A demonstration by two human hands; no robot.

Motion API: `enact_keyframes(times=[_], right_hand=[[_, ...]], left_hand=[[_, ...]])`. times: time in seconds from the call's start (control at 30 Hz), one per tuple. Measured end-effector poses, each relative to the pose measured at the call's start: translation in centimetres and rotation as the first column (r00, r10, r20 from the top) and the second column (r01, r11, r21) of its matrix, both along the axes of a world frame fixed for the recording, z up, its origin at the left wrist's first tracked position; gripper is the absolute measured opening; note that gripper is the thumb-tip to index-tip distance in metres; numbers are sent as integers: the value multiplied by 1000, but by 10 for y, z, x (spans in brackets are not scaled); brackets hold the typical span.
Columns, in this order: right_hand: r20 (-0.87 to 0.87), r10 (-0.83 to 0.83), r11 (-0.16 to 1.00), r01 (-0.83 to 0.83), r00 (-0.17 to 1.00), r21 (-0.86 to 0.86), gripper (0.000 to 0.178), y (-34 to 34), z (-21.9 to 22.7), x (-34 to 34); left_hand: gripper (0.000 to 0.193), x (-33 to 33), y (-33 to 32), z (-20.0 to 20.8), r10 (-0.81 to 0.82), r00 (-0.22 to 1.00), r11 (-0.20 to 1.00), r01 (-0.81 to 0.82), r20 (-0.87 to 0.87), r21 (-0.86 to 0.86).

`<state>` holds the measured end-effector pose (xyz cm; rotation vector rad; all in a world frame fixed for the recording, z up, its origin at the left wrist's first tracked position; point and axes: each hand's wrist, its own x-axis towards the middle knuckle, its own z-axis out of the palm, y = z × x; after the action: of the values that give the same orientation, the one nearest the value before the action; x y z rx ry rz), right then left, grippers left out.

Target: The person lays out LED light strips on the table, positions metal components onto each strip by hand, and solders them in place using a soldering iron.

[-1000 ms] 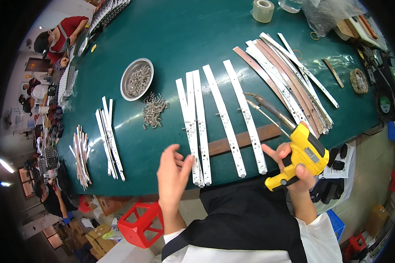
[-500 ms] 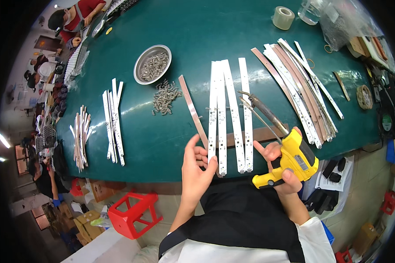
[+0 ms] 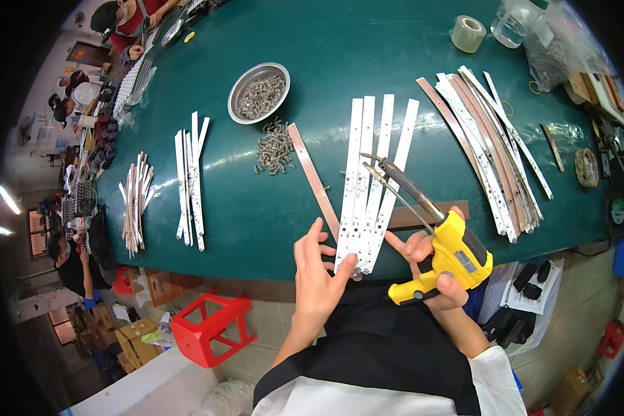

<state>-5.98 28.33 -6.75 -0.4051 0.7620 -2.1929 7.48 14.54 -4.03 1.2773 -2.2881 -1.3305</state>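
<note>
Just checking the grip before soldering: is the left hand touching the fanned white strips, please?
Touching. The head view shows the left hand with its thumb pressed on the near ends of the white strips.

From my remote seat, the tabletop [image 3: 395, 62] looked like a smooth, dark green sheet with a faint sheen, and the white strips [image 3: 367, 180] on it were flat, matt boards dotted with small components. The soldering gun [image 3: 451, 256] showed a glossy yellow plastic body with dark, dull metal rods at its front, while the round bowl [image 3: 239, 87] was brushed, shiny metal filled with small bright metal screws [image 3: 260, 97]. The tape roll [image 3: 468, 33] looked translucent and glossy, and the stool [image 3: 211, 329] was shiny red plastic.
</note>
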Motion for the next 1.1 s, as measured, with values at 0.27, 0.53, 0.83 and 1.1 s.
enact_keyframes(times=[0.27,0.53,0.83,1.1], right_hand=[[54,62,996,-58,997,-69,97,-11,-2,9],[-46,-92,992,88,995,-85,94,12,5,-7],[-137,-293,955,283,946,-83,89,38,17,-24],[-186,-332,943,321,925,-86,84,51,20,-44]], left_hand=[[90,-14,4,2,-124,976,958,165,182,-236],[74,-2,-11,8,-104,982,955,143,155,-262],[57,26,-82,27,-23,984,946,-35,-175,-321],[52,110,-218,12,360,928,566,-297,-94,-769]])
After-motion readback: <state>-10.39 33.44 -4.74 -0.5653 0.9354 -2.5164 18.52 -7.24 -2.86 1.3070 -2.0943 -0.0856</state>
